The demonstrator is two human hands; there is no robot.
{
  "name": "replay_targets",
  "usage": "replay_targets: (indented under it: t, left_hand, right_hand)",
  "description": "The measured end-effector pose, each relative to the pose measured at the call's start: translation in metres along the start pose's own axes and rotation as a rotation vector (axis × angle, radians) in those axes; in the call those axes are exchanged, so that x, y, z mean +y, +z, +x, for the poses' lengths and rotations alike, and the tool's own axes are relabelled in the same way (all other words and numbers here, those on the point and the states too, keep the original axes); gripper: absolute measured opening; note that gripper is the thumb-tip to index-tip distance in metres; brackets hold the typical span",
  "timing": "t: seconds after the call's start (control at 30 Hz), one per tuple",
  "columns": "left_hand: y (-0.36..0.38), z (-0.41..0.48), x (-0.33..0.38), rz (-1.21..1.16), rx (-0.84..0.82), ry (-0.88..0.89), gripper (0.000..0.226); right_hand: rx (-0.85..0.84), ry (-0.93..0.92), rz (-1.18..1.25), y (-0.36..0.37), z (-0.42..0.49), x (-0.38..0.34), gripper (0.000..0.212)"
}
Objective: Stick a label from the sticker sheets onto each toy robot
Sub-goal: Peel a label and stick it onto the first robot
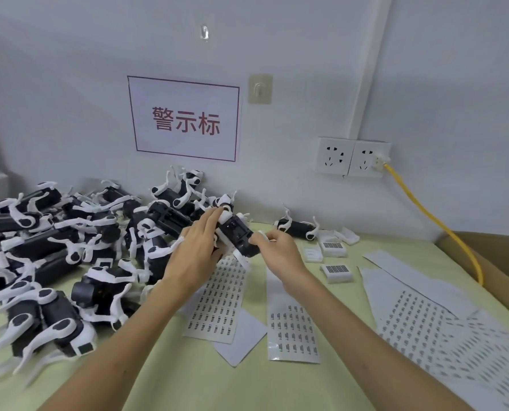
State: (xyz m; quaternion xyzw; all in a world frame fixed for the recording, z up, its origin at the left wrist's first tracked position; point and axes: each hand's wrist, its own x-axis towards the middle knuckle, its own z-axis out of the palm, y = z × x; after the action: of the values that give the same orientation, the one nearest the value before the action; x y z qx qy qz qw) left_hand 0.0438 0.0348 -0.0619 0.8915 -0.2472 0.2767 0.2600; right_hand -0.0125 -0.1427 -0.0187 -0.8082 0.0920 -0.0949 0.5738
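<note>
Between the robot heap (69, 247) and sticker sheets (220, 301), the left hand (197, 253) and right hand (280, 250) grip one toy robot (237, 232).

wall sign (184, 118) reading 警示标 in red, barcode labels (336, 268) unreadable
</note>
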Motion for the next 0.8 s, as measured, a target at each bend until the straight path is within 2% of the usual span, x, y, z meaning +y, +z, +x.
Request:
replay_targets:
  t: [0.1,0.2,0.3,0.4,0.47,0.53,0.6,0.67,0.73,0.8]
  left_hand:
    - [0.005,-0.004,0.002,0.003,0.032,-0.025,0.083]
    - [0.012,-0.014,0.002,0.072,-0.050,-0.024,0.073]
    - [0.019,-0.020,-0.007,0.207,-0.129,0.072,0.057]
    - [0.016,-0.001,-0.006,0.206,-0.225,-0.001,0.037]
    - [0.012,0.010,0.013,0.020,-0.155,-0.039,0.018]
    - [0.007,0.003,0.047,-0.351,-0.055,-0.151,0.024]
    - [0.003,-0.014,0.081,-0.808,-0.174,-0.317,0.046]
    - [0.003,-0.027,0.104,-1.131,-0.368,-0.475,0.063]
    - [0.007,-0.033,0.115,-1.300,-0.436,-0.549,0.077]
    - [0.010,-0.035,0.117,-1.420,-0.425,-0.554,0.070]
  right_hand:
    - [0.051,0.091,0.206,0.012,-0.003,0.006,0.020]
    - [0.115,0.208,0.498,0.016,-0.001,0.004,0.021]
    - [-0.009,0.293,0.787,-0.009,0.005,-0.005,0.017]
    - [-0.146,0.206,0.752,-0.039,-0.001,-0.003,0.023]
    - [-0.208,0.161,0.732,-0.054,-0.009,0.003,0.020]
    - [-0.253,0.115,0.791,-0.066,-0.017,0.011,0.020]
    - [-0.262,0.063,0.877,-0.076,-0.026,0.017,0.036]
    - [-0.256,0.008,0.886,-0.081,-0.036,0.025,0.040]
    - [-0.267,-0.056,0.743,-0.081,-0.047,0.034,0.038]
    - [-0.308,-0.128,0.498,-0.078,-0.058,0.043,0.035]
